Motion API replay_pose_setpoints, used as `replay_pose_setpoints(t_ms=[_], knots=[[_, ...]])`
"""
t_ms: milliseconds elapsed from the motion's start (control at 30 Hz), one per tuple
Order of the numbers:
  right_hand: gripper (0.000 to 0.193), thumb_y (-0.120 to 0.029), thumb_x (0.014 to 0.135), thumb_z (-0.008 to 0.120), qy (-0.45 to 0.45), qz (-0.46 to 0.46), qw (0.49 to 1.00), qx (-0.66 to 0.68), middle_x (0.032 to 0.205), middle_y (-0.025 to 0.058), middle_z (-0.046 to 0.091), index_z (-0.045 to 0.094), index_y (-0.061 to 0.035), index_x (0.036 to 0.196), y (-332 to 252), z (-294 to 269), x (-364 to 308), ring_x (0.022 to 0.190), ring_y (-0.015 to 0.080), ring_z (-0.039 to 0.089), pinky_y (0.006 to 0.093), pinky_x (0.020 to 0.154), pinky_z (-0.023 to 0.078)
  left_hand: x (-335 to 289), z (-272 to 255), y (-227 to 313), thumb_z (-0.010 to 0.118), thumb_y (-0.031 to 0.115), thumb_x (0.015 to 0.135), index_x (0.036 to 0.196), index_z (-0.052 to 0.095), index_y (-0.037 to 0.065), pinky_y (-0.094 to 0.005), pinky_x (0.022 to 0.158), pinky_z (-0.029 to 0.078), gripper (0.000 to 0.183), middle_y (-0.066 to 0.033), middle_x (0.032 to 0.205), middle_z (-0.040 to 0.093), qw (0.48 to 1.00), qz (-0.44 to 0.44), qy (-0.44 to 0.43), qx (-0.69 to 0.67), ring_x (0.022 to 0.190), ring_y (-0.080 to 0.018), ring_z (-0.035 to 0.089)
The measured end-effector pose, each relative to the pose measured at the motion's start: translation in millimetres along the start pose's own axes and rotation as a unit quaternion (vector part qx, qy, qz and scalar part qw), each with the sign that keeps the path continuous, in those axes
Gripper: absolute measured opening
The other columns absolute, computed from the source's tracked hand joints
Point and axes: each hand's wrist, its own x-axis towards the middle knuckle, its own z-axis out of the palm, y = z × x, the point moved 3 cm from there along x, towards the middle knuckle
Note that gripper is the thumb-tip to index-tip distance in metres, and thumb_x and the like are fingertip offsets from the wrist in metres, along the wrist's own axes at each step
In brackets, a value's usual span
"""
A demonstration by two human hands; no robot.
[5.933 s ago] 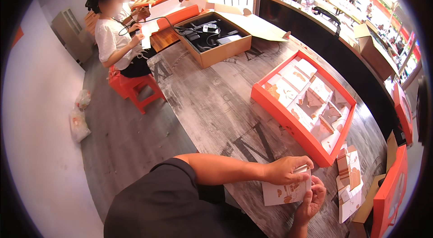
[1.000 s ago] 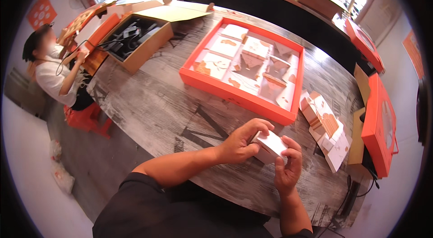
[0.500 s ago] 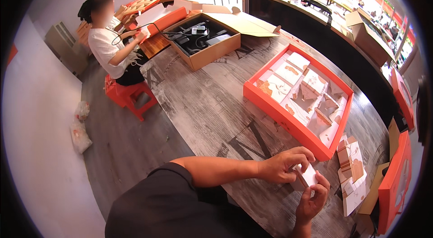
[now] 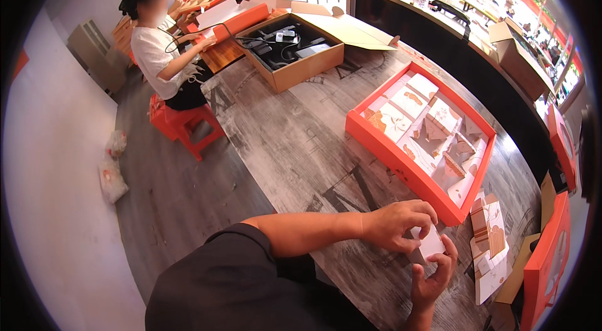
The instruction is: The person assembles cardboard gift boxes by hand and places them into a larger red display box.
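Note:
A small white folded-card box [image 4: 431, 244] is held up over the near part of the table, between my two hands. My left hand [image 4: 400, 225] grips its left side, fingers curled over the top and thumb below. On the box's right edge rest the bent fingers of my right hand [image 4: 437, 278], while that thumb stands a little away from it. Just beyond lies a large red tray-like box [image 4: 411, 185] with white, gold-patterned card boxes [image 4: 401, 100] inside, some standing open. Flat white-and-gold card pieces [image 4: 490, 249] lie to the right of my right hand.
An open brown carton [image 4: 291, 79] with black equipment and a cable sits at the table's far end. A person [image 4: 153, 49] on a red stool [image 4: 188, 127] handles a long red box [image 4: 235, 24]. More red boxes [image 4: 544, 262] stand along the right edge, below a dark counter [image 4: 414, 36].
The small box has turned slightly in my hands, and my right thumb has moved away from it. The whole view has shifted a little. At the far end, the seated person's hands have moved.

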Motion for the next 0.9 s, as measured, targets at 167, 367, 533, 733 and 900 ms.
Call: replay_pose_setpoints(t_ms=[167,367,533,733,900], knots=[[0.075,-0.003,0.083,0.076,0.03,0.11,0.991,0.072,0.137,0.0204,0.055,0.037,0.0011,0.147,28,9,-16,0.127,0.0318,0.054,0.0408,0.109,0.043,8,-4,-11,0.074,0.012,0.079,0.101,0.06,0.006,-0.0365,0.086,0.052,0.026,-0.0116,0.106,0.064,0.997,-0.078,0.002,-0.013,0.101,-0.0267,0.064],[0.061,0.007,0.073,0.069,0.042,-0.007,0.999,0.007,0.136,0.0214,0.058,0.055,-0.0034,0.131,21,9,0,0.127,0.0397,0.056,0.0465,0.106,0.046,5,-15,-11,0.076,0.009,0.075,0.102,0.06,0.005,-0.0374,0.098,0.047,0.032,-0.0125,0.117,0.064,0.994,-0.08,-0.063,-0.024,0.111,-0.0263,0.061],[0.059,0.017,0.067,0.063,0.068,-0.05,0.996,-0.015,0.144,0.0222,0.048,0.062,-0.0126,0.117,12,-1,-1,0.133,0.0422,0.05,0.0488,0.108,0.046,8,-10,-6,0.081,0.015,0.07,0.107,0.055,0.007,-0.0431,0.114,0.035,0.046,-0.0225,0.149,0.045,0.99,-0.087,-0.105,0.027,0.138,-0.0363,0.045],[0.044,0.011,0.074,0.069,0.039,-0.093,0.993,-0.059,0.14,0.0184,0.049,0.07,-0.0163,0.108,1,4,5,0.13,0.0403,0.051,0.0486,0.106,0.047,1,-13,-8,0.088,0.024,0.071,0.109,0.054,0.006,-0.0409,0.11,0.038,0.054,-0.0205,0.146,0.047,0.98,-0.138,-0.141,-0.036,0.132,-0.0319,0.049],[0.04,0.006,0.077,0.072,0.024,-0.109,0.99,-0.087,0.139,0.0167,0.05,0.073,-0.0188,0.109,-7,0,6,0.129,0.0402,0.052,0.0488,0.105,0.048,8,-6,0,0.087,0.015,0.065,0.105,0.052,0.007,-0.042,0.105,0.041,0.054,-0.0186,0.137,0.054,0.985,-0.059,-0.15,0.054,0.123,-0.0354,0.054]])
